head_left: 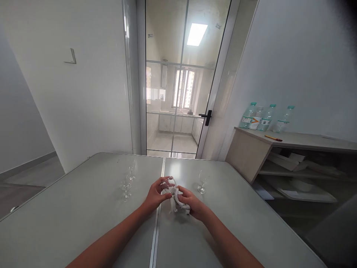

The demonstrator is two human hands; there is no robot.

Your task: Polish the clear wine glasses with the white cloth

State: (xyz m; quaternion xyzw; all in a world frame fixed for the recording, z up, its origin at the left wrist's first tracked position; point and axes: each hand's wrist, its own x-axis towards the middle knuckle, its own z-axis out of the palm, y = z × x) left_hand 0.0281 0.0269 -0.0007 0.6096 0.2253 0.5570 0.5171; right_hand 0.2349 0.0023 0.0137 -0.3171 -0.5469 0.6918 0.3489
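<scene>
My left hand (159,192) is closed around the bowl of a clear wine glass (170,181), which is held tilted above the seam of the table. A crumpled white cloth (175,204) is gripped in my right hand (191,201) and pressed against the lower part of that glass, hiding its stem and foot. To the right, a stemmed glass (202,186) stands upright on the table. Two more stemmed glasses, a nearer one (126,190) and a farther one (131,174), stand close together on the left.
The grey table (92,216) has a metal seam (154,242) down its middle. Beyond its far edge is a glass door (178,93) with a black handle (206,117). On the right, a wooden shelf unit (248,149) bears several plastic bottles (266,118) and a yellow-handled tool (273,138).
</scene>
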